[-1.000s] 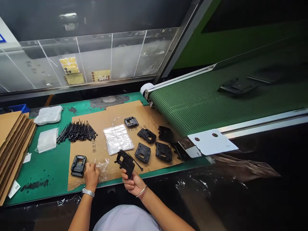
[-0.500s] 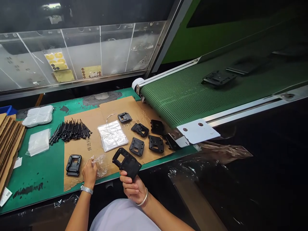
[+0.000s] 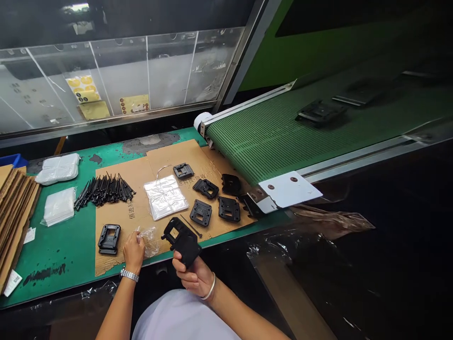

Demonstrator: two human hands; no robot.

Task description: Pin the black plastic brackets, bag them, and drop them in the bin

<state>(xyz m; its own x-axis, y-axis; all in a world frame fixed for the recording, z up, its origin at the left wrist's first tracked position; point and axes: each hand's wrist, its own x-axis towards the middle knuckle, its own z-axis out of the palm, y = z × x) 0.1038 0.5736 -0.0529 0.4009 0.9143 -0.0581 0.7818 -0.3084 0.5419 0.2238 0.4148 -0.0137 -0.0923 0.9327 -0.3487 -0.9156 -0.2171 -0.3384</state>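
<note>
My right hand (image 3: 196,278) is closed on the lower end of a black plastic bracket (image 3: 187,246) with a square opening, held tilted above the table's front edge. My left hand (image 3: 133,250) rests on the cardboard sheet (image 3: 122,226), its fingers pinched on a crumpled clear plastic bag (image 3: 151,243). Left of that hand lies another black bracket (image 3: 109,239). A thin black pin (image 3: 191,225) shows just beyond the held bracket. Several more brackets (image 3: 201,213) lie on the cardboard, beside a stack of clear bags (image 3: 165,197).
A pile of black pins (image 3: 106,190) lies at the cardboard's left. Bundles of white bags (image 3: 59,206) and stacked cardboard (image 3: 16,208) stand farther left. On the right, a green conveyor belt (image 3: 255,141) carrying black parts slopes down to a white end plate (image 3: 290,190).
My right hand has turned the bracket and drawn it slightly left and down. The thin pin now shows beside it. My left hand stays nearly in place with the bag.
</note>
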